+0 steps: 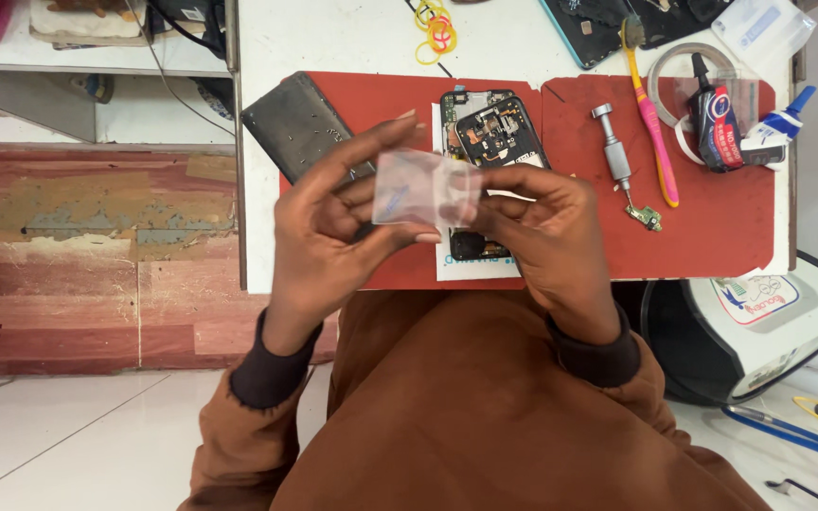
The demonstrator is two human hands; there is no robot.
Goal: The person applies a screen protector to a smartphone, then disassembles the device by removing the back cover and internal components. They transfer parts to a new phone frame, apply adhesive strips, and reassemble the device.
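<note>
Both of my hands hold a small clear plastic bag (423, 187) above the table. My left hand (338, 222) pinches its left side with thumb and fingers. My right hand (542, 232) grips its right side. Under the bag lies an opened phone (492, 132) with its circuit boards showing, resting on a white sheet on a red mat (702, 227). A dark phone back cover (297, 123) lies tilted at the mat's left edge.
On the mat's right lie a metal cylinder tool (614, 151), a small green circuit part (647, 219), a pink and yellow toothbrush (650, 114), a glue bottle (717, 123) and a tape roll (688, 57). Rubber bands (435, 33) lie at the back.
</note>
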